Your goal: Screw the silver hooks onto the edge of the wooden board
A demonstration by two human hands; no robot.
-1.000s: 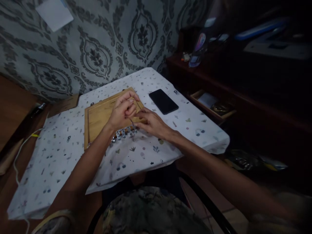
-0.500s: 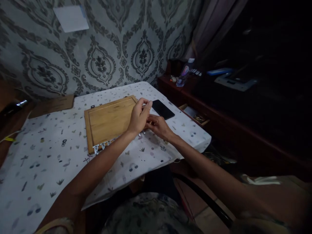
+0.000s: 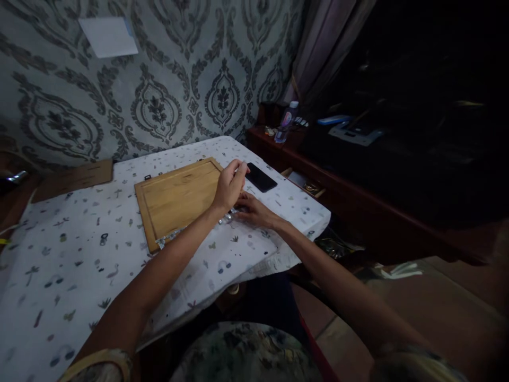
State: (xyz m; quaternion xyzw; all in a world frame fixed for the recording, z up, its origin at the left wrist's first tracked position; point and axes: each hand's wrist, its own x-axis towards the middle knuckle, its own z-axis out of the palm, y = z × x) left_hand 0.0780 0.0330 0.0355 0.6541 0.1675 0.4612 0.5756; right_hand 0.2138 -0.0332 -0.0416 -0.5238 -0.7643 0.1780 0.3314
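Note:
A framed wooden panel point(image 3: 178, 199) lies flat on a white patterned tablecloth point(image 3: 131, 313), with small shiny metal pieces point(image 3: 226, 217) along its near edge. My left hand point(image 3: 231, 184) is at the panel's right end, fingers curled and thumb up against them; anything inside is too small to make out. Just right of it and lower, my right hand point(image 3: 256, 211) is at the near right corner, beside the metal pieces. Its fingers are bent close together, and what they pinch is hidden. A black phone point(image 3: 261, 178) lies just beyond my hands.
Brown cardboard point(image 3: 75, 180) lies at the table's back left. To the right stands a dark red cabinet with a bottle point(image 3: 287, 122) on top and a partly open drawer point(image 3: 304, 183). A white sheet point(image 3: 109, 37) hangs on the patterned wall.
The view has shifted slightly right. My right hand has lowered a little away from the left, its fingers now straighter by the metal pieces. My left hand stays at the panel's right end.

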